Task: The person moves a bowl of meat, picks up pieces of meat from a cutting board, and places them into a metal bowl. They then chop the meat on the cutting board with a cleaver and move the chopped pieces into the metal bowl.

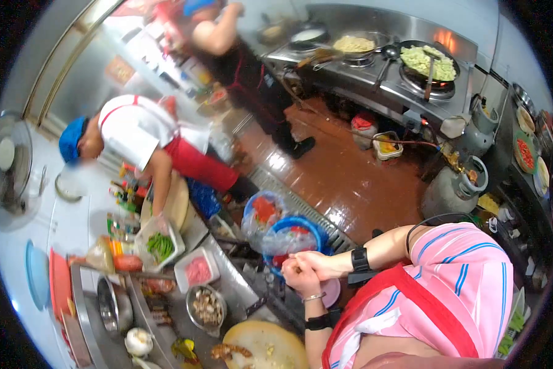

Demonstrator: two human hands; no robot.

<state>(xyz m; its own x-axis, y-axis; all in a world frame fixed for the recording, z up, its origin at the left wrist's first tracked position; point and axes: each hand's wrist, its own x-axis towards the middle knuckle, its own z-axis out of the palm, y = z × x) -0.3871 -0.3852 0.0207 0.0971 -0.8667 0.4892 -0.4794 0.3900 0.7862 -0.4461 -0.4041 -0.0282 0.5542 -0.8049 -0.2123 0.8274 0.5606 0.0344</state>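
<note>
My left hand [300,284] and my right hand [318,263] are pressed together in front of my red apron, fingers curled in. Whether anything is between them is hidden. A metal bracelet [315,297] and a black band sit on my left wrist; a black watch [359,259] is on my right. Just beyond the hands stands a blue bucket [318,229] lined with plastic. Below and to the left lies a round cutting board [242,337] with brown food pieces on it. A metal bowl of chopped pieces [207,307] is beside the board.
A co-worker in a white shirt [129,132] reaches toward a tub of green peppers [160,247]. Another person in black [246,77] stands near the stove. A wok of pale chopped food [429,64] sits beside flames. Gas cylinders [452,195] stand on the right.
</note>
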